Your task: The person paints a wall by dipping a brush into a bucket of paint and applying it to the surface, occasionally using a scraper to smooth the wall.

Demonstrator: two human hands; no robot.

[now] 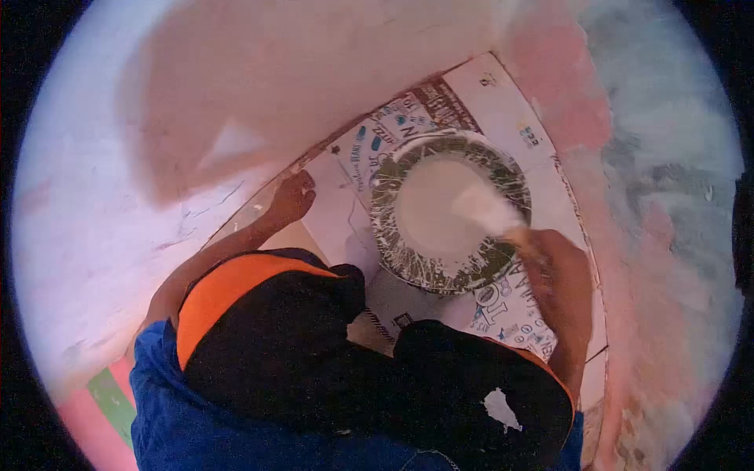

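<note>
A round bucket (382, 196) with a dark inside wall streaked in white stands in front of me. Thick pale paint (428, 206) lies inside it. My right hand (559, 271), at the bucket's right side, is closed around the handle of a paintbrush (491, 210). The brush's white-coated end is smeared by motion and overlaps the paint in this view. To the left of the bucket, my left hand (292, 196) is apart from it, close to the edge of the cardboard. Its fingers are curled in with nothing visible in them.
Printed cardboard (506, 118) lies under the bucket. My knees in black and orange shorts (290, 330) are close to the bucket's near side. A pale surface (94, 196) spreads at the left, and a patchy pink and grey one (667, 180) at the right.
</note>
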